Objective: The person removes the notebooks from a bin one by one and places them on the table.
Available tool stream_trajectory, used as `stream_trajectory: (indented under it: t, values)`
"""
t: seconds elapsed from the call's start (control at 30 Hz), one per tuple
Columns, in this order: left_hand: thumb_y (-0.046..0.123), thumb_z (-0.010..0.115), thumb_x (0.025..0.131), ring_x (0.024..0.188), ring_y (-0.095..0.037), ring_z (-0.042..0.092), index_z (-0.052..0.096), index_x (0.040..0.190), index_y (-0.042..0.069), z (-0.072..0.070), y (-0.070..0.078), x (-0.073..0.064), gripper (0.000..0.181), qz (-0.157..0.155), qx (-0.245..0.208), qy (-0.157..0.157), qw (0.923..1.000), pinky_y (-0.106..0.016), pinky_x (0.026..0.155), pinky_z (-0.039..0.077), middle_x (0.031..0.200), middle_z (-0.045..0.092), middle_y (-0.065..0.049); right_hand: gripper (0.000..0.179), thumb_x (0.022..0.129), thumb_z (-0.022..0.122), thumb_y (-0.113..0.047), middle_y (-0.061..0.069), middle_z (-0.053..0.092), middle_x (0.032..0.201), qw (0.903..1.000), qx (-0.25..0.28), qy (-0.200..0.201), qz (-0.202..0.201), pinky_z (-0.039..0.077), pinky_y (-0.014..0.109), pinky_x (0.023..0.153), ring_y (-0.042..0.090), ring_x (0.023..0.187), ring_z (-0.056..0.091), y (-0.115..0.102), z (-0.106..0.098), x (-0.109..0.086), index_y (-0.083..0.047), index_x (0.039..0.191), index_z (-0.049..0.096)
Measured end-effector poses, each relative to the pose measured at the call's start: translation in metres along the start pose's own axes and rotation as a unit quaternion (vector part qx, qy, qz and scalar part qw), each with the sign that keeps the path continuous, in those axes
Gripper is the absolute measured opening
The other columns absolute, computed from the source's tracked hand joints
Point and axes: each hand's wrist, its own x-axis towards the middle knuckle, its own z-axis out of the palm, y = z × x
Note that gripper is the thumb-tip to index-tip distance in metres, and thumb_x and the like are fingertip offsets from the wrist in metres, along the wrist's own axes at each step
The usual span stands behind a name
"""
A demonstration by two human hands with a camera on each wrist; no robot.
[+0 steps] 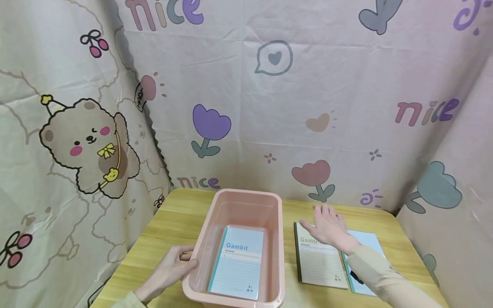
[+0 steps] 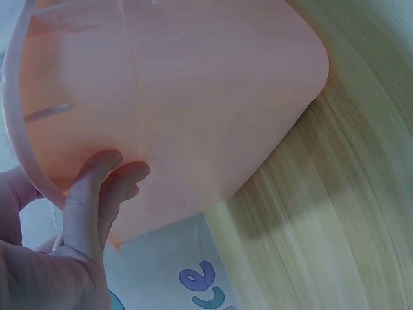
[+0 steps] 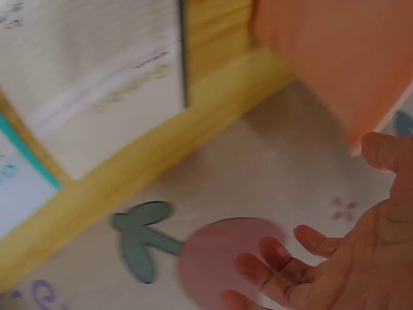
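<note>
A pink plastic bin stands on the table, with a pale blue notebook marked "Gambit" lying inside. My left hand holds the bin's left rim, thumb at the edge and fingers against the outer wall. To the right of the bin lies a beige notebook with a dark spine. Above its upper part hovers my right hand, fingers extended and holding nothing. Another blue notebook lies farther right, partly covered by the right forearm.
The wooden table ends at a printed cloth hanging behind it. A second cloth with a bear hangs at the left. A small dark object shows beside the right sleeve, its kind unclear.
</note>
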Motion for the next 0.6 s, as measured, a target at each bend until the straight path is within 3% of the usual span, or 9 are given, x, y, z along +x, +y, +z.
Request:
stream_trajectory:
  t: [0.13,0.4,0.6]
  values:
    - [0.000,0.055,0.089,0.089,-0.041,0.074,0.034,0.137,-0.028,0.001,0.001,0.000,0.059,0.001,0.003,0.005,1.0000,-0.036,0.067,0.067,0.110,0.069,-0.037,0.076,0.095,0.056,-0.054,0.029,0.053,0.131,0.9997,0.010,0.005,-0.022,0.047,0.063,0.094,0.047,0.122,0.051,-0.025,-0.013,-0.001,0.007,0.140,0.046]
    - [-0.001,0.055,0.089,0.090,-0.041,0.074,0.033,0.137,-0.029,0.002,0.002,0.000,0.060,-0.002,0.008,0.009,0.9999,-0.036,0.068,0.067,0.112,0.066,-0.040,0.077,0.092,0.057,-0.059,0.016,0.054,0.112,0.9973,-0.028,-0.017,-0.066,0.050,0.051,0.088,0.034,0.110,0.052,-0.085,-0.022,0.011,0.002,0.139,0.047]
    - [0.000,0.055,0.089,0.090,-0.041,0.074,0.033,0.138,-0.028,0.001,0.004,-0.001,0.061,-0.007,0.014,0.012,0.9998,-0.036,0.068,0.067,0.113,0.066,-0.040,0.079,0.093,0.056,-0.061,0.022,0.053,0.132,0.9930,-0.039,-0.044,-0.102,0.049,0.055,0.100,0.036,0.124,0.050,-0.132,-0.020,0.018,0.002,0.139,0.046]
